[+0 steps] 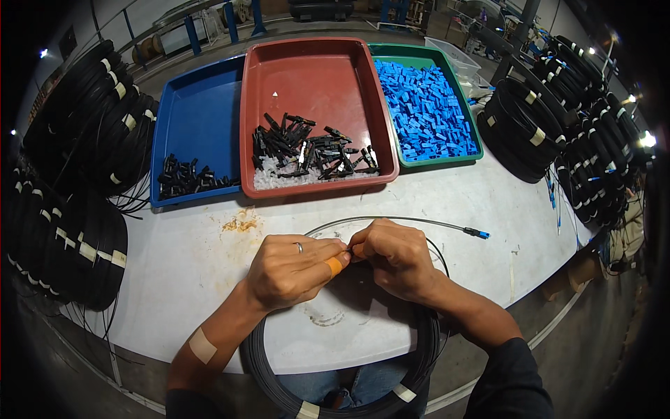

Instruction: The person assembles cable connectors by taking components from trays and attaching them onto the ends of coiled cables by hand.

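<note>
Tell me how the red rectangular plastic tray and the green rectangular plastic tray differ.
The red rectangular plastic tray sits mid-row; the green rectangular plastic tray is at its right.

The red tray holds black elongated pieces and small whitish pieces, leaving much floor bare; the green tray's floor is nearly hidden under bright blue pieces.

Both are open-topped.

Dark piece (350, 252) mostly hidden between hands (289, 271)

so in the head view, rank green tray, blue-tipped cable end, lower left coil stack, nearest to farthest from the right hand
From the right hand:
1. Blue-tipped cable end: just to its right
2. Green tray: beyond it, toward the back
3. Lower left coil stack: far left edge
</note>
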`<state>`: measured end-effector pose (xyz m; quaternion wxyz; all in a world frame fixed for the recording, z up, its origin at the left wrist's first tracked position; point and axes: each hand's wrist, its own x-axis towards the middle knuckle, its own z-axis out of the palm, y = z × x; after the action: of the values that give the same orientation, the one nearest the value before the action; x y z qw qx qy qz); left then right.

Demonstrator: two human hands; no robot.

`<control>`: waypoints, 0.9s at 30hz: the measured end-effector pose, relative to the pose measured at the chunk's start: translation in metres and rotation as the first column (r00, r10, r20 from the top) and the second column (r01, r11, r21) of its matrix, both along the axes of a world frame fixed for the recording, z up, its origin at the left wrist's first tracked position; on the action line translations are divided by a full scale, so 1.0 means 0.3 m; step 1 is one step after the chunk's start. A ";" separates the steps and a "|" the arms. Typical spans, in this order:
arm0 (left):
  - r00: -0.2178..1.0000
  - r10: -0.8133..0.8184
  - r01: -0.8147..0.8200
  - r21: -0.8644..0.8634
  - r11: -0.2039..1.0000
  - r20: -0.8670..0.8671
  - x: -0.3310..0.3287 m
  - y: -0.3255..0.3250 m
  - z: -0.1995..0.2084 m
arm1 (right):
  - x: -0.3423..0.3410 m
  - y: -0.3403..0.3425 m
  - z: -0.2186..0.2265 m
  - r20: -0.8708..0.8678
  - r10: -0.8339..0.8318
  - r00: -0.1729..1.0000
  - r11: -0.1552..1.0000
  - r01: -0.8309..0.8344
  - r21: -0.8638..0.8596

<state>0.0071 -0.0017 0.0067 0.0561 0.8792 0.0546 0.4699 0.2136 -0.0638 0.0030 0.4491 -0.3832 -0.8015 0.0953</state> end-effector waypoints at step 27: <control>0.972 0.216 -0.235 -0.448 0.862 -0.093 -0.039 0.025 0.012 | 0.006 0.031 0.033 -0.059 -0.235 0.970 0.966 0.226 -0.130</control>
<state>-0.0046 0.0059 0.0104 0.2047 0.8381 0.2668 0.4296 0.2153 -0.0545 0.0129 0.4623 -0.4967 -0.7269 0.1056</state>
